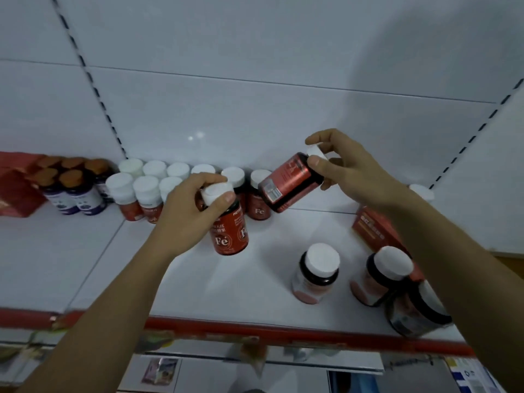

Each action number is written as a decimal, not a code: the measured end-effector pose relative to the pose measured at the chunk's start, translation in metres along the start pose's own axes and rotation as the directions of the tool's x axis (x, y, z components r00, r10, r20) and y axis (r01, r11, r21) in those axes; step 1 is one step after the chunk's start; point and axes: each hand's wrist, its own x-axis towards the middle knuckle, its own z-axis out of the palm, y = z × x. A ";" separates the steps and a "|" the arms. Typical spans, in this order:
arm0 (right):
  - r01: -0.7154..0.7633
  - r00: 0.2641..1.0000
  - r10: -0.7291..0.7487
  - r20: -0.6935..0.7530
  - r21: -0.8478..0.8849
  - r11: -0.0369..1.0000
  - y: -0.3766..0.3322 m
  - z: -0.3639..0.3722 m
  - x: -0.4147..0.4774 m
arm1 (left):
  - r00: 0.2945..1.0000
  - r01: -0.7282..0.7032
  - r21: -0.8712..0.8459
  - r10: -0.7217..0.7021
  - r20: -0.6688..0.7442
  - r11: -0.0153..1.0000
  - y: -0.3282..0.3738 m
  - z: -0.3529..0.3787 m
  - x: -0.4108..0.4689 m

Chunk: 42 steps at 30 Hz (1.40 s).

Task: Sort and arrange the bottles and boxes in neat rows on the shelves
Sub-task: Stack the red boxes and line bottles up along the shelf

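**A:** What kind of surface is the person working on?

**B:** A white shelf with a red strip along its front edge. Behind it is a white back panel with slotted uprights.

**A:** And the hands?

**B:** The left hand reaches in from below, its fingers and thumb curled over the white cap of an upright Fe bottle. It isn't clear whether that bottle's base touches the shelf. The right hand pinches the cap of a tilted bottle, held in the air with its base towards the left.

**A:** Where is the rest of the stock?

**B:** White-capped red bottles stand in two rows against the back, with orange-capped bottles to their left. A red box lies under the right forearm. Two pale-labelled bottles stand front right, and a dark jar sits near the front edge.

**A:** Any room to move?

**B:** There is bare shelf between the Fe bottle and the pale-labelled bottles, and more along the front left.
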 end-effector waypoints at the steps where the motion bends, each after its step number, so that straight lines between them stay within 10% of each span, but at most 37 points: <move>1: 0.010 1.000 -0.010 0.026 -0.024 1.000 -0.003 0.009 0.006 | 1.000 0.005 0.009 -0.005 0.011 1.000 -0.010 -0.010 -0.002; 16: 0.272 0.875 -0.050 0.482 -0.404 0.873 -0.021 0.129 0.039 | 0.989 -0.072 -0.144 0.090 0.115 0.987 -0.104 -0.073 -0.027; 22: 0.190 0.922 -0.041 0.385 -0.359 0.914 -0.028 0.139 0.028 | 0.968 0.125 -0.272 -0.057 0.246 0.954 -0.128 -0.068 -0.031; 26: 0.067 0.984 0.055 0.171 -0.631 0.773 -0.016 0.147 0.030 | 0.947 0.168 -0.202 -0.101 0.305 0.965 -0.133 -0.064 -0.030; 42: 0.077 0.992 0.015 0.126 -0.695 0.715 -0.025 0.189 0.056 | 0.947 0.154 -0.135 -0.107 0.302 0.979 -0.135 -0.064 -0.034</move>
